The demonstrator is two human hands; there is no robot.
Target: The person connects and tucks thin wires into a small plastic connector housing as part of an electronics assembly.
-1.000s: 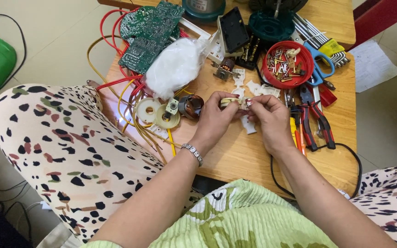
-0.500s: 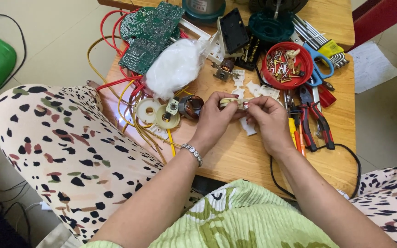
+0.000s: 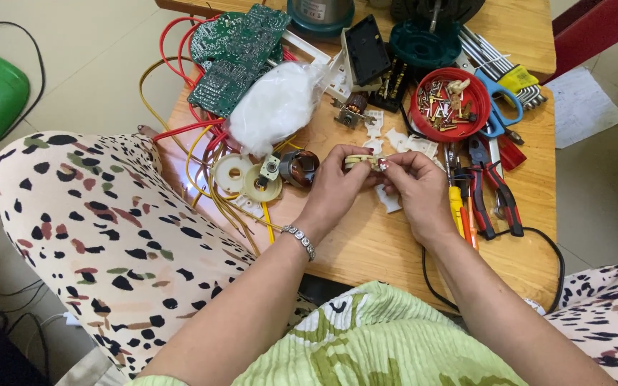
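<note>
Both hands meet over the middle of the table, the left hand and right hand pinching one small part between them. Just left of that grip lie the motor and two discs among loose wires. Behind it and to the left sits the bag, with the circuit board behind that. Behind and right, the bowl of screws. Right of the grip lie the pliers, near the scissors.

Bare table before the pliers; clutter crowds behind.
</note>
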